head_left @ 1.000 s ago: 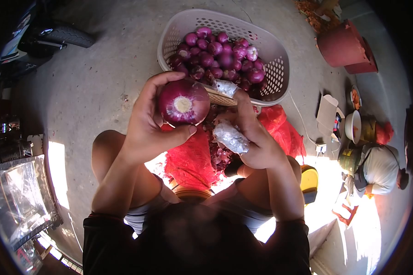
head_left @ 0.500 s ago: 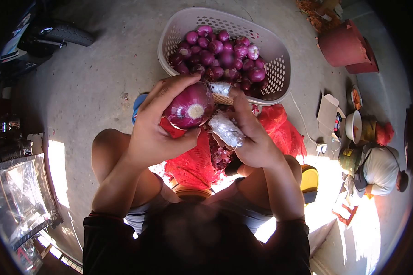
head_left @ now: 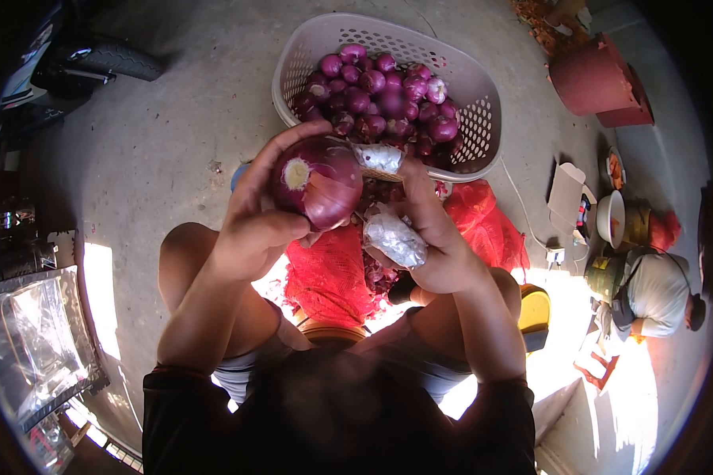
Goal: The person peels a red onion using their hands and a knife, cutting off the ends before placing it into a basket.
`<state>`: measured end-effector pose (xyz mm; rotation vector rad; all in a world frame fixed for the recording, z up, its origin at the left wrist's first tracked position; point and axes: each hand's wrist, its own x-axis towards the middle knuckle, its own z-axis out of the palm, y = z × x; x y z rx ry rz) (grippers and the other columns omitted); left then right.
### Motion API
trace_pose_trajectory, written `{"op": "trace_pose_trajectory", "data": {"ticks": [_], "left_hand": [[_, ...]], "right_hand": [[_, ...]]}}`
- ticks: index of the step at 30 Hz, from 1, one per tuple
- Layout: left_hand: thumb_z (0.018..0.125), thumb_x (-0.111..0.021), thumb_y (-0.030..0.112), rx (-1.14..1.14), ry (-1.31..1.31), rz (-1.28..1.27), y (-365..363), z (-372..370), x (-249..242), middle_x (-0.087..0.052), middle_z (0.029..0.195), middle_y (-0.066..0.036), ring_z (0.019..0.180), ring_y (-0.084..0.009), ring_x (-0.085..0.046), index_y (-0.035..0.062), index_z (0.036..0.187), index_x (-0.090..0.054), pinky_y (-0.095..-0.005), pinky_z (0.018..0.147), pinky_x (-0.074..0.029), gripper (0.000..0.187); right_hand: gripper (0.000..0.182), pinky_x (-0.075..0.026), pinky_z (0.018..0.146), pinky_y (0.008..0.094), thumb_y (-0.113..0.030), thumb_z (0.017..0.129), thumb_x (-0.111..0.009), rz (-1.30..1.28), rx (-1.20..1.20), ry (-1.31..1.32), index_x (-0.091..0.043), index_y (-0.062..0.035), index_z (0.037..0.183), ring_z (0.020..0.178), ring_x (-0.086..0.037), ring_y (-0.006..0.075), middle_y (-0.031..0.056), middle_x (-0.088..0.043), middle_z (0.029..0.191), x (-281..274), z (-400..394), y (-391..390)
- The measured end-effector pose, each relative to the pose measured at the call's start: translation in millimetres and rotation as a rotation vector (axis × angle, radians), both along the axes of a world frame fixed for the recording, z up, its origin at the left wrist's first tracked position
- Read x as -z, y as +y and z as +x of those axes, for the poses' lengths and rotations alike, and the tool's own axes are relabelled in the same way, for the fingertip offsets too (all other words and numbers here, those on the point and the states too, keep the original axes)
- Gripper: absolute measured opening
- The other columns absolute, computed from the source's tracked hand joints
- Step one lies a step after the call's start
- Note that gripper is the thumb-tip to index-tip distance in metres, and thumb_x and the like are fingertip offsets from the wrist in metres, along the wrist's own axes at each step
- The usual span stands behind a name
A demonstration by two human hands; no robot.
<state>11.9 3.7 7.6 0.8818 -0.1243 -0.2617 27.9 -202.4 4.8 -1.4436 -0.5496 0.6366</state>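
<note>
A large red onion (head_left: 325,194) rests in my left hand (head_left: 249,229), whose fingers and thumb wrap around its left side. Its pale round end faces up and to the left, and a browner patch of skin shows beside it. My right hand (head_left: 436,245) is at the onion's right side, with its thumb and forefinger covered in silver wrapping. The wrapped forefinger touches or nearly touches the onion. The other right fingers are curled, and whatever they may hold is hidden. Beyond both hands stands a grey perforated basket (head_left: 487,87) with many red onions (head_left: 372,81).
Red mesh bags (head_left: 329,277) and loose onion skins (head_left: 380,277) lie between my legs. At right are a red bucket (head_left: 590,75), a white bowl (head_left: 610,218), an opened cardboard box (head_left: 569,194) and another person (head_left: 650,293). A motorcycle wheel (head_left: 119,59) is at upper left.
The onion has turned in my left hand, so its pale end has moved left and up. My left thumb now lies across its lower side. The right hand has shifted slightly.
</note>
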Motion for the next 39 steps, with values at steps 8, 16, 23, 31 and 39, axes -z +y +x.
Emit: {"op": "trace_pose_trajectory", "data": {"ticks": [8,16,23,31,39], "left_hand": [[0.063,-0.058,0.016,0.165,0.21,-0.409,-2.4,-7.6,2.8,-0.048,0.116,-0.014,0.085,-0.0229,-0.057,0.0049,0.138,-0.016,-0.0282,0.062,-0.047,0.086],[0.067,-0.056,0.027,0.287,0.199,-0.555,-3.9,-6.8,14.1,-0.049,0.113,-0.009,0.078,-0.0215,-0.053,0.011,0.14,-0.016,-0.0222,0.051,-0.038,0.084],[0.066,-0.057,0.03,0.302,0.271,-0.613,-3.9,-8.7,14.4,-0.037,0.132,-0.018,0.067,-0.014,-0.047,0.0109,0.14,-0.015,-0.0195,0.051,-0.036,0.087],[0.074,-0.054,0.006,-0.113,-0.041,-0.098,-9.2,-3.3,0.3,-0.045,0.116,-0.018,0.096,-0.0302,-0.055,0.0092,0.136,-0.015,-0.0321,0.066,-0.05,0.074],[0.077,-0.054,-0.009,-0.264,-0.184,0.086,-24.1,-9.1,6.4,-0.031,0.128,-0.014,0.116,-0.025,-0.042,0.0106,0.134,-0.012,-0.0382,0.094,-0.04,0.073]], "right_hand": [[0.076,-0.045,0.078,0.0295,0.0,0.082,-0.057,0.166,0.005,0.013,-0.005,-0.0058,0.137,0.088,-0.056,0.0132,0.0129,-0.038,0.127,1.4,-4.3,6.8],[0.073,-0.045,0.074,0.0272,0.001,0.082,-0.057,0.237,-0.059,-0.052,-0.009,-0.0076,0.136,0.083,-0.056,0.0113,0.0081,-0.051,0.105,1.9,-0.8,8.7],[0.07,-0.045,0.074,0.0274,0.003,0.082,-0.056,0.173,-0.021,-0.106,-0.013,-0.0079,0.135,0.084,-0.056,0.0117,0.0095,-0.044,0.117,3.8,-1.7,6.7],[0.06,-0.045,0.07,0.0279,-0.004,0.081,-0.06,-0.026,0.212,-0.328,-0.025,-0.0021,0.129,0.076,-0.06,0.0168,0.0122,-0.06,0.087,0.0,5.9,-4.0],[0.054,-0.051,0.068,0.0384,-0.008,0.073,-0.065,-0.114,0.339,-0.601,-0.032,0.0008,0.115,0.086,-0.062,0.0361,0.0224,-0.062,0.094,11.7,-3.1,13.3]]}}
